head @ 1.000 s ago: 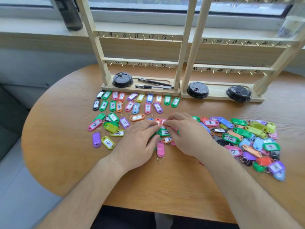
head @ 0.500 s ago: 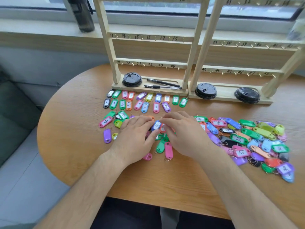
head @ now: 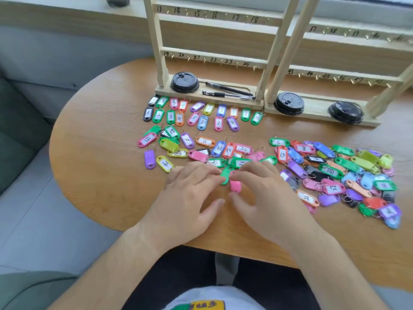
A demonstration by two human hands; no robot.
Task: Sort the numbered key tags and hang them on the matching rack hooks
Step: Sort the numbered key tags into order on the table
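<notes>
Both hands lie palm down on the table [head: 100,175], fingers loose and spread, gripping nothing. The left hand [head: 190,198] has its fingertips at a green tag [head: 225,175], and the right hand [head: 266,198] touches the top of a pink tag [head: 235,185] lying flat between the two. Just beyond them is a loose scatter [head: 187,142] of tags. Further on, two neat rows [head: 201,114] sit before the left rack [head: 214,61], numbered upward from 1. A heaped pile [head: 346,175] lies on the right.

Coloured numbered key tags [head: 202,123] lie flat before two wooden hook racks [head: 271,54].
</notes>
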